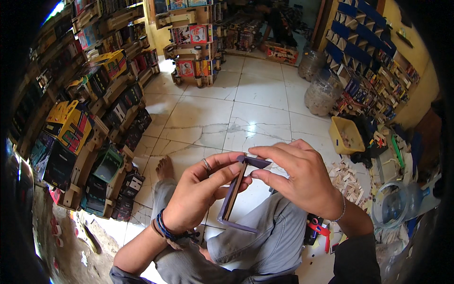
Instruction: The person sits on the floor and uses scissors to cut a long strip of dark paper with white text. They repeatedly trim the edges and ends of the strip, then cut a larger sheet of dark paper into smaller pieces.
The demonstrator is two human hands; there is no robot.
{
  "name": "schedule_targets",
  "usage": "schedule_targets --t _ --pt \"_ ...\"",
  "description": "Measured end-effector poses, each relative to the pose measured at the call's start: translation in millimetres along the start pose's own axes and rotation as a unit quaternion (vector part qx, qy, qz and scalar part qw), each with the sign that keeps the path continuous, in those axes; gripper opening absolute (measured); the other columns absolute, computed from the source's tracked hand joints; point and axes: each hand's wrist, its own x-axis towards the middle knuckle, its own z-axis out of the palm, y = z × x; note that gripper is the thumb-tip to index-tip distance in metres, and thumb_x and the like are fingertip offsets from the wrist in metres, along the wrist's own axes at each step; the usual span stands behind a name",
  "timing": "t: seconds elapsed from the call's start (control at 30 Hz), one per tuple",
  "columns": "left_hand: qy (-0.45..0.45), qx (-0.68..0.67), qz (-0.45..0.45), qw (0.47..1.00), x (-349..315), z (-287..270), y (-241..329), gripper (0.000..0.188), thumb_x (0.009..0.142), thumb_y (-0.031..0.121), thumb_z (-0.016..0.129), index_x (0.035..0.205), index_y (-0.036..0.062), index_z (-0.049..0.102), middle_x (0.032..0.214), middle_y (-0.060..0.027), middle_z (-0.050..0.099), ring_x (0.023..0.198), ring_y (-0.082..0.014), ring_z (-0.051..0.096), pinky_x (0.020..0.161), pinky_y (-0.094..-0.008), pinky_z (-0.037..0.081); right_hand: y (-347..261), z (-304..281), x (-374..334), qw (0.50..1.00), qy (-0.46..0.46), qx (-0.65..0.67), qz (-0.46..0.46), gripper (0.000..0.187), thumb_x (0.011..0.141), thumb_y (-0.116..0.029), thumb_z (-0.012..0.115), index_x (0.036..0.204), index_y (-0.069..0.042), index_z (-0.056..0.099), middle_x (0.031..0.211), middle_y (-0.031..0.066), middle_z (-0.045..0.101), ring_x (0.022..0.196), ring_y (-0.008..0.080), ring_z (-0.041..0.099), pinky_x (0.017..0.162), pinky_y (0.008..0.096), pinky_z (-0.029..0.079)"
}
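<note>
Closest to the camera, my left hand (201, 185) and my right hand (305, 171) are raised over my grey trousers (267, 236), with a purple three-sided frame (229, 200) held between them. The long axis of the frame runs away from me, its near end tilted slightly to the left; both short arms point right, so its open side faces right. Brown material shows along the inside of the long side.

Left hand: thumb and fingers pinch the far corner. Right hand: thumb and forefinger stand apart around the far short arm; whether both tips touch it, I cannot tell.

Right of the frame lie pale wood offcuts (347, 182); beyond these, a yellow basin (351, 149). Left of the frame, wooden racks hold boxy model vehicles.

Labels: a yellow printed panel (70, 127) left of the frame carries large lettering, and a red printed panel (282, 53) far beyond it carries pale lettering. Smaller print on the racks is too fine to tell.
</note>
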Motion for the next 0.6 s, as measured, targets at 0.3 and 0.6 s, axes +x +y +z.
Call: schedule_targets --t 0.3,0.6 --pt "-0.02 -0.002 0.016 1.0 2.1 -2.9 -1.6 0.037 0.101 0.008 0.061 0.136 -0.0043 0.056 0.121 -0.0118 0.067 0.105 -0.0237 0.071 0.095 -0.0349 0.058 -2.3 -3.2 1.0 0.999 0.026 -0.008 -0.016 0.034 0.083 -0.011 0.079 0.116 -0.009 0.072 0.1 0.0077 0.073 0.089 0.0225 0.069 0.08 0.0341 0.045" --pt "-0.029 0.049 0.014 0.998 -1.4 -2.1 -0.6 0.038 0.1 0.01 0.066 0.135 -0.0032 0.06 0.119 -0.0103 0.07 0.111 -0.019 0.07 0.099 -0.0285 0.054 -0.4 -6.6 -0.7 0.999 0.022 0.019 -0.016 0.03 0.083 -0.01 0.078 0.114 -0.009 0.075 0.101 0.0052 0.074 0.091 0.019 0.07 0.08 0.0325 0.046"
